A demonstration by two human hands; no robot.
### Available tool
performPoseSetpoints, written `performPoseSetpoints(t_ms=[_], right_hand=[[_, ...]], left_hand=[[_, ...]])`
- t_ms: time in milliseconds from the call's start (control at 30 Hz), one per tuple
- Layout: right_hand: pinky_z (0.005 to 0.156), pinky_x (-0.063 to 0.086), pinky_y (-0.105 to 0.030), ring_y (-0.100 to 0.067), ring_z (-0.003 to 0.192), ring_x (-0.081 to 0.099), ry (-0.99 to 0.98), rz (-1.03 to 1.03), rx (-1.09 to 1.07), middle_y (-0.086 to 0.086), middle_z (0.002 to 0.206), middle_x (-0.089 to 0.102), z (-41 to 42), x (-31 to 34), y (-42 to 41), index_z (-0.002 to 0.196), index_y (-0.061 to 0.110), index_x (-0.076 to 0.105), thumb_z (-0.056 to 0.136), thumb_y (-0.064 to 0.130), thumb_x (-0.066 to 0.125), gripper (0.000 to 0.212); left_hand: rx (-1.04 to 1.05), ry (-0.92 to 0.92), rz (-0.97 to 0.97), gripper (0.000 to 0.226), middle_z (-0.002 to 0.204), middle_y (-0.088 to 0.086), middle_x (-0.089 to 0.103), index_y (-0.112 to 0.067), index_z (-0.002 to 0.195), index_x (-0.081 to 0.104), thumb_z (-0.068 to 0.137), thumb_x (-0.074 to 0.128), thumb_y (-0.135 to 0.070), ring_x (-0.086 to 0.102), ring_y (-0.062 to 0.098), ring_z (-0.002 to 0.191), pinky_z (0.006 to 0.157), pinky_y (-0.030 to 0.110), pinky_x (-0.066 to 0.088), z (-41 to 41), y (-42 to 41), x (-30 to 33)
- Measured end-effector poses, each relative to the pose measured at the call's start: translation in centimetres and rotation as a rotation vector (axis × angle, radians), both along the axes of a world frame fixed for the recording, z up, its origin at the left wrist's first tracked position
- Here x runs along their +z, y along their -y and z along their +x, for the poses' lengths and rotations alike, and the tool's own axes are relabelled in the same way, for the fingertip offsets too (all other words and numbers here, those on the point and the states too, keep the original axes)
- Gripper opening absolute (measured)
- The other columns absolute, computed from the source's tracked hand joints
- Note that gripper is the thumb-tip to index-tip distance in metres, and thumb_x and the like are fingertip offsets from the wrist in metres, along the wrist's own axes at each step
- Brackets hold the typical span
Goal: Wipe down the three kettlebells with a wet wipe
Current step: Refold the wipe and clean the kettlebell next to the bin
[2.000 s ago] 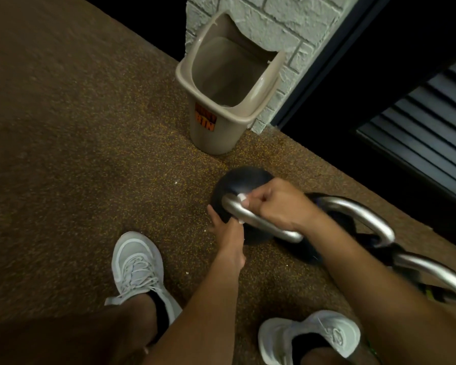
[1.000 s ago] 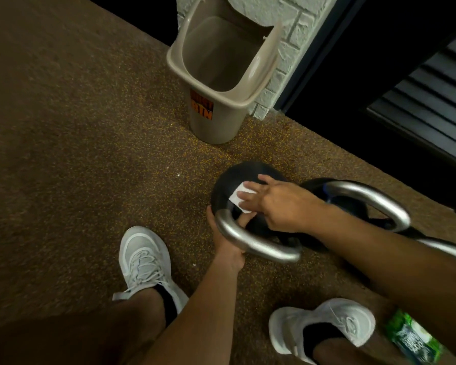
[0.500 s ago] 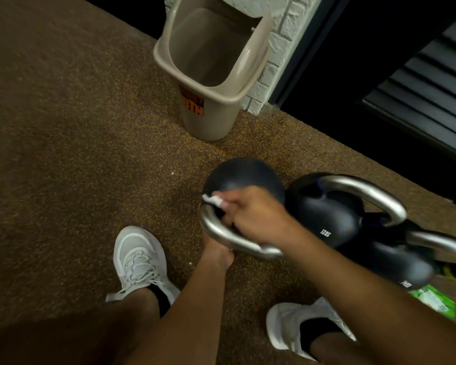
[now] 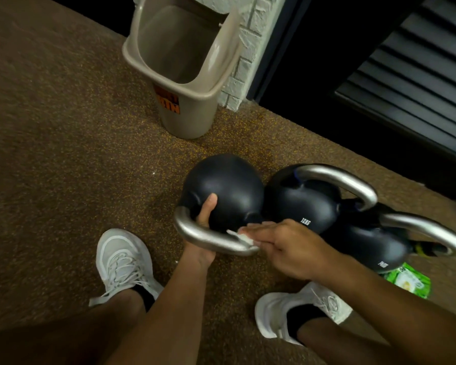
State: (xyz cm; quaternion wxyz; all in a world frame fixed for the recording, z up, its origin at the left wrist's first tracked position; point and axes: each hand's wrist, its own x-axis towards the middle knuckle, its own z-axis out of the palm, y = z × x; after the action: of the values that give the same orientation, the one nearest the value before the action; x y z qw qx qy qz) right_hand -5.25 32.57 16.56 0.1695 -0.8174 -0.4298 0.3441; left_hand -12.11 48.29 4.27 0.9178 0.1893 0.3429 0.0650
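Head view, left to right: my left shoe (image 4: 121, 262) stands on the speckled floor (image 4: 63, 154), with the beige bin (image 4: 184, 75) at the floor's far edge against the brick wall. My left hand (image 4: 202, 227) steadies the nearest kettlebell (image 4: 224, 191), which is tipped toward me; the thumb presses flat on the black ball, and the fingers reach under the steel handle (image 4: 211, 238), hidden, so I cannot tell how tightly they curl. My right hand (image 4: 287, 246) presses the wet wipe (image 4: 244, 237) onto the handle's right end, fingers straight and held together. Beyond it sit the second kettlebell (image 4: 308, 204), touching the first, and the third kettlebell (image 4: 374, 248) beside that, with the green wipe packet (image 4: 408, 280) by my right shoe (image 4: 300, 314).

I judge the handle wipe is under way. To do it well I would wrap the wipe round the bar, not just over its top, slide along the full curve, and keep the left hand firm so the ball cannot roll.
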Motion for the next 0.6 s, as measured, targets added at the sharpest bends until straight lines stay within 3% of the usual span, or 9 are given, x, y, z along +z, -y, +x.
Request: performPoseSetpoints(t_ms=[67,167,300,367,467,600], right_hand=[[0.118,0.027,-0.029,-0.001,0.140,0.036,0.032,-0.106,0.068,0.014,0.147,0.048,1.1,-0.4,0.6,0.142,0.028,0.053,0.098,0.010,0.048,0.047],[0.121,0.022,-0.033,-0.005,0.147,0.025,0.121,-0.289,0.196,0.018,0.156,0.034,3.0,-1.1,0.3,0.149,0.033,0.041,0.093,0.006,0.043,0.062],[0.118,0.023,-0.043,-0.013,0.145,0.032,0.245,-0.417,0.343,0.017,0.158,0.031,4.3,-0.9,-0.5,0.151,0.036,0.034,0.093,0.016,0.040,0.062],[0.110,0.036,-0.043,-0.018,0.133,0.048,0.299,-0.427,0.355,0.015,0.152,0.043,4.1,-0.8,-0.7,0.148,0.040,0.037,0.093,0.022,0.041,0.058],[0.087,0.053,-0.038,-0.024,0.110,0.064,0.380,-0.415,0.360,0.013,0.133,0.062,4.2,-1.0,-1.3,0.137,0.044,0.047,0.090,0.030,0.045,0.049],[0.074,0.049,-0.031,-0.022,0.101,0.060,0.429,-0.349,0.413,0.006,0.109,0.067,4.9,-0.6,-2.5,0.113,0.031,0.066,0.084,0.025,0.053,0.032]], left_hand=[[-0.022,0.106,0.062,0.057,0.155,0.010,0.051,-0.026,0.151,0.049,0.097,0.063,-0.021,0.049,0.040,0.140,0.112,0.067,0.037,-0.3,0.3,-0.8],[-0.068,0.088,0.071,0.059,0.155,0.013,0.050,-0.022,0.152,0.048,0.096,0.066,-0.024,0.047,0.041,0.142,0.116,0.067,0.033,-0.3,0.1,-0.6],[-0.086,0.069,0.102,0.054,0.152,0.015,0.053,-0.020,0.152,0.047,0.099,0.062,-0.022,0.050,0.040,0.139,0.116,0.066,0.035,-0.3,0.1,0.0],[-0.077,0.041,0.128,0.052,0.150,0.012,0.056,-0.022,0.149,0.051,0.099,0.062,-0.021,0.053,0.038,0.137,0.114,0.065,0.037,-0.3,0.2,0.0],[-0.074,0.019,0.155,0.050,0.148,0.011,0.057,-0.022,0.148,0.053,0.099,0.064,-0.021,0.054,0.037,0.136,0.114,0.065,0.038,-0.5,-0.1,0.0],[-0.084,0.044,0.146,0.054,0.153,0.015,0.052,-0.018,0.151,0.048,0.100,0.063,-0.021,0.049,0.039,0.141,0.116,0.066,0.033,-0.3,-0.1,-0.5]])
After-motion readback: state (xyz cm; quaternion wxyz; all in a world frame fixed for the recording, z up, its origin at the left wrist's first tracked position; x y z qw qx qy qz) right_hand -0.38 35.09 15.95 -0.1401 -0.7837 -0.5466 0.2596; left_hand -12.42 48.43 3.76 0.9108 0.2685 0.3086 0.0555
